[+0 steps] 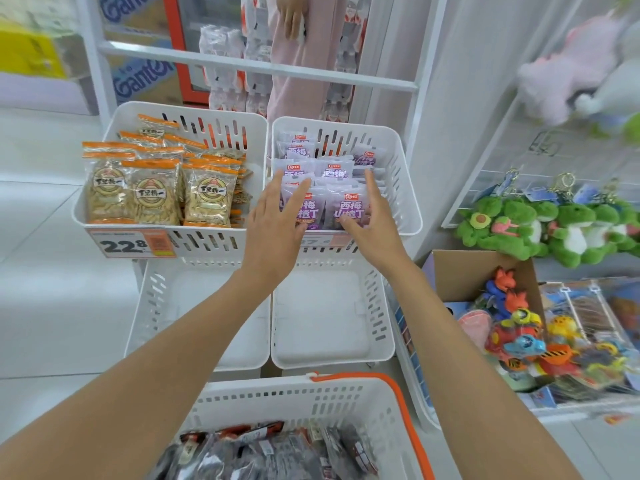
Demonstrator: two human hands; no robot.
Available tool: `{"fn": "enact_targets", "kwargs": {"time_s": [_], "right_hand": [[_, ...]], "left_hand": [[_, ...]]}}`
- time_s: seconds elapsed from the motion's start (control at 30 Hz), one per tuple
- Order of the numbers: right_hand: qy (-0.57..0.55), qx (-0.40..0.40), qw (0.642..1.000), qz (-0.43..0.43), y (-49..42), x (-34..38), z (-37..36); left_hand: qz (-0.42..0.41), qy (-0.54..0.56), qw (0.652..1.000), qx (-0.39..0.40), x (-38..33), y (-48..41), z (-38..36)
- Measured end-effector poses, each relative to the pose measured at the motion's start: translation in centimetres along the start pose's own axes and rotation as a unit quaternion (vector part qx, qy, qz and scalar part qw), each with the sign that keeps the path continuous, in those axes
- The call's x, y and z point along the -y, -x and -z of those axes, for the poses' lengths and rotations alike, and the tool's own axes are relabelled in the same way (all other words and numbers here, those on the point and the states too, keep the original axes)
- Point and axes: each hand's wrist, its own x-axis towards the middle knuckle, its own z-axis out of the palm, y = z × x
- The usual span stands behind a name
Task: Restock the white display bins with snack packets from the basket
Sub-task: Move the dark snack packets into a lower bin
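reaching into the upper right white bin [398, 188], both hands lay flat-fingered on the purple snack packets [346, 206]: the left hand [277, 223] on their front, the right hand [372, 220] along their right side, neither curled round one. dark packets [259, 452] lay in the orange-handled basket [311, 396] below.

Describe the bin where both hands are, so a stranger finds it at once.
Four white bins stand in two rows. Take the upper right bin. Only it holds purple packets; the orange packets fill its left neighbour.
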Motion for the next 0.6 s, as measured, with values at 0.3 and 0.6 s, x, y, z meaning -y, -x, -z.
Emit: {"fn": "enact_targets", "kwargs": {"time_s": [0.3, 0.6], "right_hand": [[0.073, -0.189, 0.979, 0.032, 6.9, 2.0, -1.1], [0.151, 0.256, 0.950, -0.101, 23.3, -1.7, -7.9]], "left_hand": [[0.024, 0.069, 0.997, 0.014, -1.6, 4.5, 3.1], [0.139, 0.148, 0.945, 0.256, 3.5, 22.6, 3.8]]}}
